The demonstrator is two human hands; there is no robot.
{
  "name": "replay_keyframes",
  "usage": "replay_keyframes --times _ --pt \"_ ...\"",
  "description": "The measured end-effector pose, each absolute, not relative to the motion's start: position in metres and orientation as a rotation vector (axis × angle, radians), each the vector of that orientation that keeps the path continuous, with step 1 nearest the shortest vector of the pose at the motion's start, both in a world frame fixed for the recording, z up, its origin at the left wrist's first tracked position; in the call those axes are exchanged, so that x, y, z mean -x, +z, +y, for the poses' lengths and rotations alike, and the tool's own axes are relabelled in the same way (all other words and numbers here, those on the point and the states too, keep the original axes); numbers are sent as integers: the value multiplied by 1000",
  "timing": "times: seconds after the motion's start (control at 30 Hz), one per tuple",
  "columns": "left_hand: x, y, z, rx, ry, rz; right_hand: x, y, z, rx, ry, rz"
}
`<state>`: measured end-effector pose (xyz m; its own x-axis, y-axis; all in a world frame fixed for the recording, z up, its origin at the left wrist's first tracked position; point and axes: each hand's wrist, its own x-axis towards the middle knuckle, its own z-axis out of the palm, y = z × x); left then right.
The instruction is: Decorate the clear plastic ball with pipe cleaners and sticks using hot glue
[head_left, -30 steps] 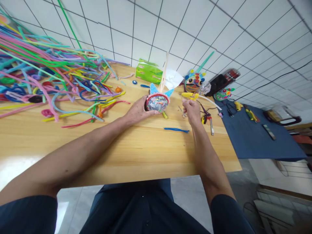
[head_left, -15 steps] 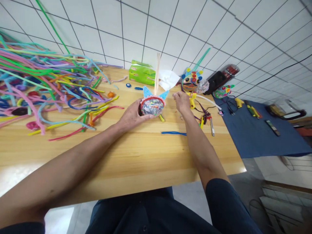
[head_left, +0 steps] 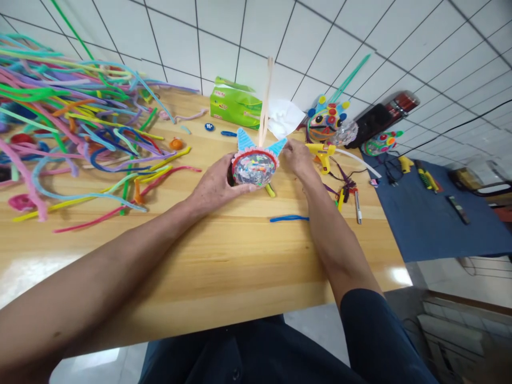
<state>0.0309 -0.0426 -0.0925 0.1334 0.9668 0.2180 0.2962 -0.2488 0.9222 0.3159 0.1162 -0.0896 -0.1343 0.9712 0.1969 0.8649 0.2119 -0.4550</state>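
My left hand (head_left: 214, 184) is wrapped around the left side of a small round craft lantern (head_left: 255, 169), thumb along its lower front. The lantern has a see-through body with coloured bits, a red and pink fuzzy rim, two blue pipe-cleaner ears (head_left: 279, 146) and a tall peach pipe-cleaner handle (head_left: 265, 106). On its right, my right hand (head_left: 299, 157) has its fingers drawn together beside the tip of the right ear. Whatever lies between those fingertips is hidden. A yellow glue gun (head_left: 323, 154) lies just right of that hand.
Many coloured pipe cleaners (head_left: 80, 114) heap at the left. A green tissue pack (head_left: 236, 104) and white tissue (head_left: 284, 118) stand at the back. Two decorated crafts, one a face (head_left: 326, 120), a dark bottle (head_left: 372, 125), a pen (head_left: 358, 207) and blue pipe cleaner (head_left: 288, 218) are rightward.
The fingertips of my right hand have come closer to the right blue ear. My left hand keeps its hold on the lantern. The whole view has shifted slightly.
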Motion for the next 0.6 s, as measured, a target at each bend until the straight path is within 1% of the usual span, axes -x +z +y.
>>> replay_keyframes --times 0.17,0.33,0.47,0.6 --pt "-31 -94 -42 -1665 1158 1226 -321 -88 112 1658 380 -1925" --pt "-31 -92 -43 -1663 1148 1224 -330 -67 95 1583 382 -1871" --pt "-32 -90 -44 -1637 1142 1227 -366 -49 71 1782 330 -1849" --pt "-32 -90 -44 -1634 1141 1220 -418 -50 56 2029 146 -1782"
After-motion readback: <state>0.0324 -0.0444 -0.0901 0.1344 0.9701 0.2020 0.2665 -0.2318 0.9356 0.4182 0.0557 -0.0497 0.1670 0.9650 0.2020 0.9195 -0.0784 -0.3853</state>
